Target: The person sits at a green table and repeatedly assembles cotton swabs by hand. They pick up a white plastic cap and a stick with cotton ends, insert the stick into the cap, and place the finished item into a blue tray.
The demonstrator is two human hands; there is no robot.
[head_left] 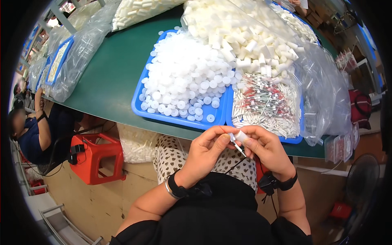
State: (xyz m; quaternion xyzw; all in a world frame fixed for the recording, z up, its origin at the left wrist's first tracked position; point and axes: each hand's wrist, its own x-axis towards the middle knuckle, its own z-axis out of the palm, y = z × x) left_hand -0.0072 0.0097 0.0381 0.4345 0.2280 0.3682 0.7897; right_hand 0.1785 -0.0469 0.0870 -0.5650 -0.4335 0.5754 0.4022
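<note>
Here both hands, left hand (207, 150) and right hand (264, 148), pinch a white tube (240, 136) between them.

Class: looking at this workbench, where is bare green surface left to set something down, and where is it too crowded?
Free: the green tabletop between the blue tray of white caps and the clear bags at left. A narrow strip runs along the near edge. Crowded: the right side, under the second tray and the bags of white tubes.

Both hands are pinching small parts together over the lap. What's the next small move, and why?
Probably push the thin stick into the white cap: the left hand pinches the stick, the right hand holds the cap, and the two parts already meet.
</note>
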